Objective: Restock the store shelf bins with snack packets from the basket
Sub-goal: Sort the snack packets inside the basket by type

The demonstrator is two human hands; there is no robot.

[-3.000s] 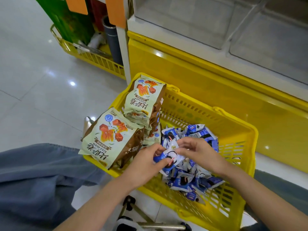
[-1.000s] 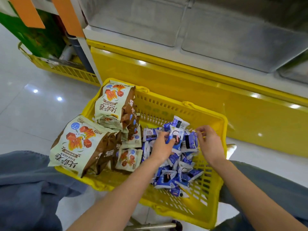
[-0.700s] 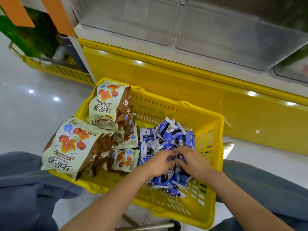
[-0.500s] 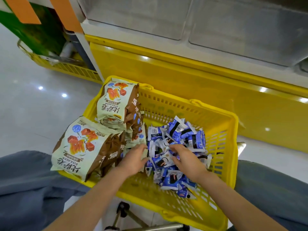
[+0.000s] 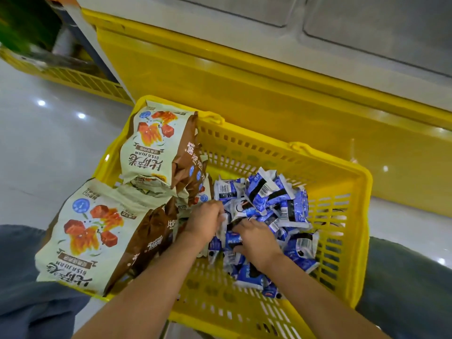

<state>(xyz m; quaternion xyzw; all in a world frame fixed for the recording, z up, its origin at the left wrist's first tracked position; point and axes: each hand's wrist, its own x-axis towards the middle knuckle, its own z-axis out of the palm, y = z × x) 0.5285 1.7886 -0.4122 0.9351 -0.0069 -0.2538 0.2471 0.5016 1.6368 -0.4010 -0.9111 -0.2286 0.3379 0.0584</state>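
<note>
Hidden: the fingertips of both hands are sunk into the heap of small blue packets [image 5: 274, 199], and the print on those packets is too small to read.
Cut off: the shelf bins [image 5: 367, 25], well beyond both hands, run off the top edge, and their insides cannot be made out.
Blurred: a second yellow basket [image 5: 73, 79], far out past the left hand, is smeared.
Basket: the yellow basket [image 5: 337, 211] surrounds both hands and sits between the person's blue trouser legs [image 5: 24, 289].
Contents: the blue packets lie under and just beyond the hands. Two large cream-and-brown snack bags [image 5: 93, 236] lean over the rim to the left of the left hand.
Left hand: the left hand [image 5: 205, 221] is palm down with its fingers curled, pinching a packet at the heap's left edge.
Right hand: the right hand [image 5: 256, 238] is just beside the left, palm down on the heap with its fingers bent into it. Whether it grips a packet cannot be told.
</note>
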